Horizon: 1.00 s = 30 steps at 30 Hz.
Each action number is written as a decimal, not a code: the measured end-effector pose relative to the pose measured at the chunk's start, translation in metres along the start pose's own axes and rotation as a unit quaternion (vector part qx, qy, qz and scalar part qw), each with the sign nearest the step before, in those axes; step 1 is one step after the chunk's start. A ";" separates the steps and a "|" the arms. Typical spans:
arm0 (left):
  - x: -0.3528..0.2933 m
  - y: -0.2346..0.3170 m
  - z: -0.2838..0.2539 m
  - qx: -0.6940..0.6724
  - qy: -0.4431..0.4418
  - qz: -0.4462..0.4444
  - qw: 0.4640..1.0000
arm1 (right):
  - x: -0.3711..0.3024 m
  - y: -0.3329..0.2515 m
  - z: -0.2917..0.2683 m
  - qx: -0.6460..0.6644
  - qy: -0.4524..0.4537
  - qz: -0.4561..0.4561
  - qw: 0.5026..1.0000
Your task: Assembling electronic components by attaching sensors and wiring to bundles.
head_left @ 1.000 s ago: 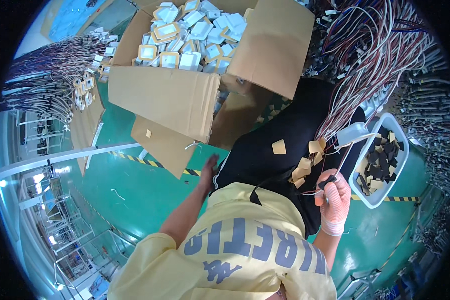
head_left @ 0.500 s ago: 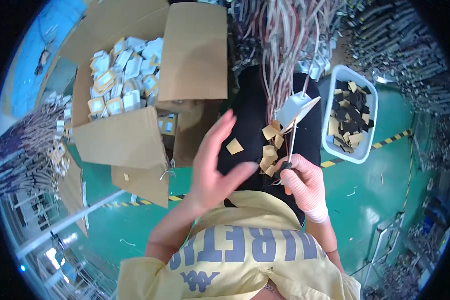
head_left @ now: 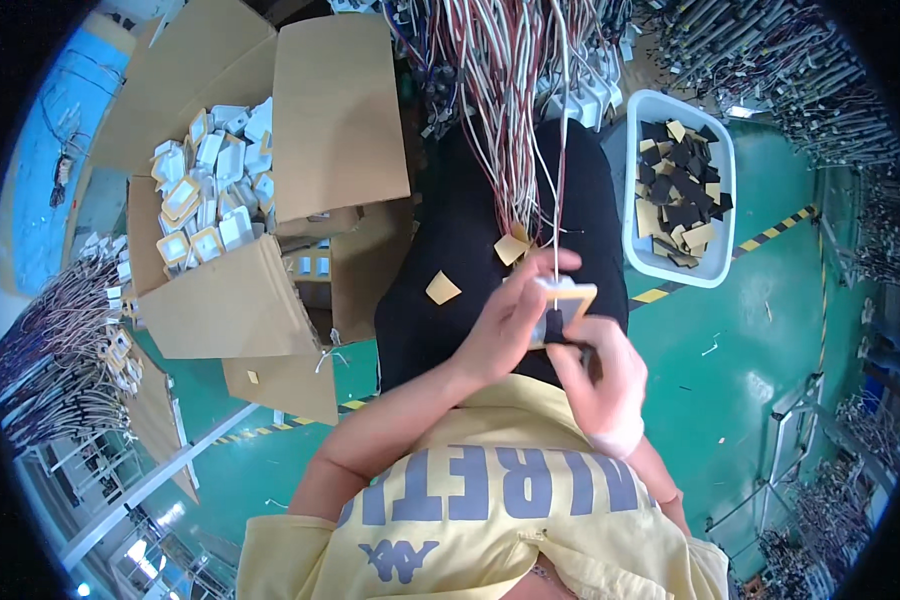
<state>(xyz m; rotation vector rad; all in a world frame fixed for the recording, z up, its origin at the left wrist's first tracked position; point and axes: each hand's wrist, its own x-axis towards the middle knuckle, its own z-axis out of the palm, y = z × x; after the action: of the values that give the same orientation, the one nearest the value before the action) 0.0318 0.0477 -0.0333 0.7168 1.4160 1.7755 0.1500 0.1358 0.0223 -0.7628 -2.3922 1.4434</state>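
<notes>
Above my lap, my left hand [head_left: 505,335] is closed around a small white plastic housing [head_left: 572,291] with a yellowish rim, its open side tilted toward me. A thin pale cable [head_left: 559,220] runs into the housing from the far side. Inside it lies a small black pad [head_left: 553,326]. My right hand [head_left: 610,388] has its thumb and fingers bent at the housing's near right edge, against the black pad; the fingertips are partly hidden and blurred. On my dark trousers lie a loose tan square [head_left: 443,288] and another tan piece [head_left: 511,246] by the wire ends.
A bundle of red and white wires [head_left: 485,110] drapes over my legs from the far side. At the left, an open carton [head_left: 340,110] holds many white housings [head_left: 232,165]. To the right, a white bin [head_left: 631,215] contains black and tan squares. More cable bundles [head_left: 770,70] lie far right.
My left hand has moved right and taken hold of the housing, which has come nearer and turned. My right hand has shifted from the cable below to the housing's edge.
</notes>
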 end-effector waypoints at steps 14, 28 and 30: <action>-0.041 0.033 -0.003 -0.009 -0.005 -0.098 0.995 | 0.071 -0.019 -0.021 0.090 -0.274 -0.054 0.956; -0.047 0.036 0.001 -0.067 0.018 -0.118 0.991 | 0.056 -0.020 -0.003 0.295 -0.099 0.074 0.947; -0.048 0.038 0.002 -0.096 0.020 -0.135 0.986 | 0.045 -0.008 0.002 0.328 -0.051 0.082 0.940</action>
<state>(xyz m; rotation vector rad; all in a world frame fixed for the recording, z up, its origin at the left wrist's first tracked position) 0.0532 0.0052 0.0054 0.3708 1.2799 1.6893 0.1095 0.1559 0.0259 -0.7236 -1.7331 2.2137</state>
